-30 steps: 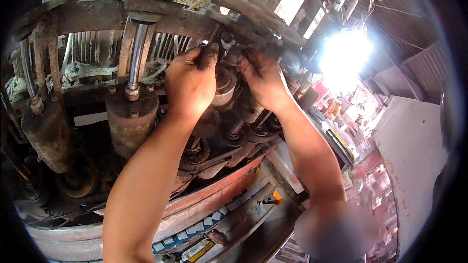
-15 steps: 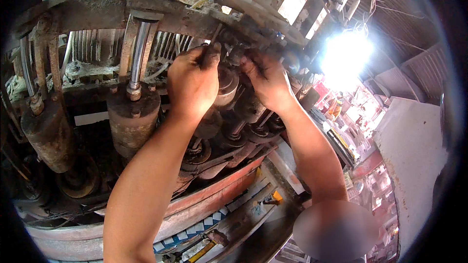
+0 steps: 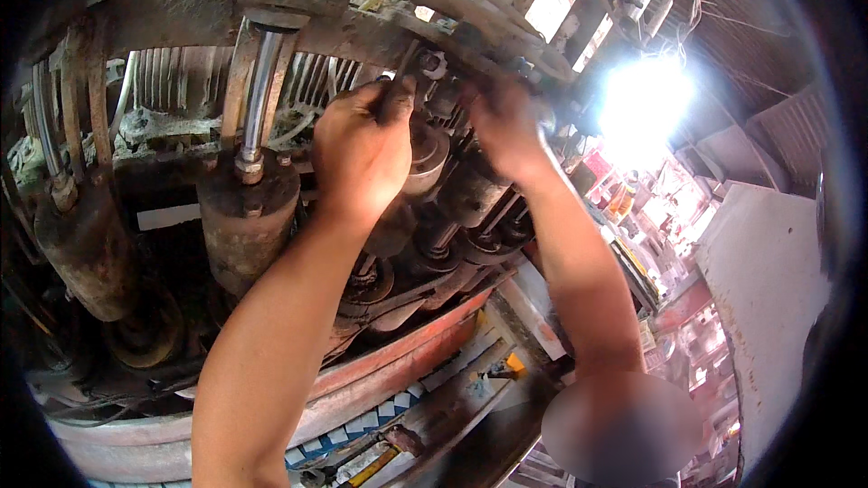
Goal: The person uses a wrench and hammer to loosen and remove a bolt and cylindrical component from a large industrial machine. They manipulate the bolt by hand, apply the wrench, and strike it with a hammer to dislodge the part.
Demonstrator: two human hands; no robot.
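Observation:
At the machine's upper beam, my left hand is closed, thumb and fingers pinching a thin metal bar that sticks up above the thumb. Just right of the bar's upper end sits a round bolt head or nut. My right hand is a little further right, beside dark greasy fittings; motion smears its fingers, so their grip does not show. Below the left hand's fingers is a grey metal cylinder. Both hands are stained dark at the fingers.
Heavy cylinders with shiny rods stand in a row at left. A curved reddish rim runs below. A yellow-handled tool lies in the trough. One bright lamp glares at right, near a pale metal panel.
My right hand has moved slightly right, away from the left hand, uncovering the bolt head and fittings between them. My left hand keeps its pinch in nearly the same place.

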